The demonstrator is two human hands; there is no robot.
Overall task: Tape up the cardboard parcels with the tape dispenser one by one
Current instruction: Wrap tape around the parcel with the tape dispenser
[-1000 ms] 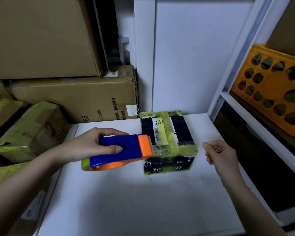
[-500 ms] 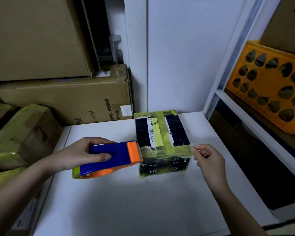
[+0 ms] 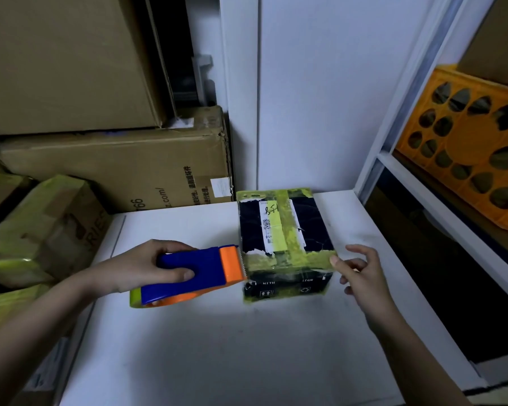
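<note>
Head view, one parcel (image 3: 285, 244), one dispenser (image 3: 188, 276) (gripped)

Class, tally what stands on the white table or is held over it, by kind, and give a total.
Black parcels with yellow-green tape: 1
Blue and orange tape dispensers: 1
Total: 2

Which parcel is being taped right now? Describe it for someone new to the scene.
On the white table, the lone small parcel at the far middle, between the left hand and right hand. Unlike the brown cartons stacked left, it is black, crossed with yellow-green tape.
</note>
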